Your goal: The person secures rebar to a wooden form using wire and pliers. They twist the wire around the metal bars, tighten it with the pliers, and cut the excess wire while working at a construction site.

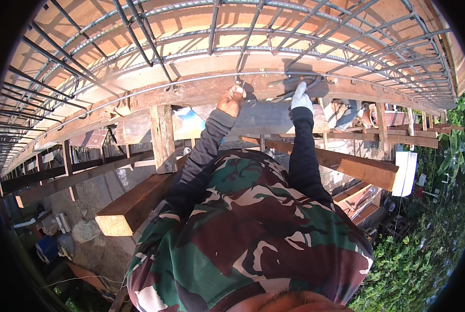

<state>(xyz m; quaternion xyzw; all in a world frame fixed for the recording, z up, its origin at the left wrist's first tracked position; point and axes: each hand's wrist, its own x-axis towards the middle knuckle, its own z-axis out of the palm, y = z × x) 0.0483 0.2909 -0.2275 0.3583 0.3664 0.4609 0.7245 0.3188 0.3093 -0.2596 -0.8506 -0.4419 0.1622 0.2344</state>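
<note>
My bare left hand (231, 101) is closed in a pinch at the near edge of the rebar cage (211, 31). Its fingertips are just below a thin long steel rod (191, 79), where a crosswise bar comes down. What they pinch is too small to make out. My right hand (299, 97), in a pale glove, is closed on dark-handled pliers (280, 82) above the wooden edge beam (201, 92). Part of the tool is hidden behind the glove, and shadows blur its outline.
Orange-brown formwork boards (186, 18) lie beneath the cage. Below me are a thick timber (134, 203), an upright wooden post (162, 138) and another timber (354, 166). Another person (344, 112) is lower down at the right. Green plants (399, 265) grow at lower right.
</note>
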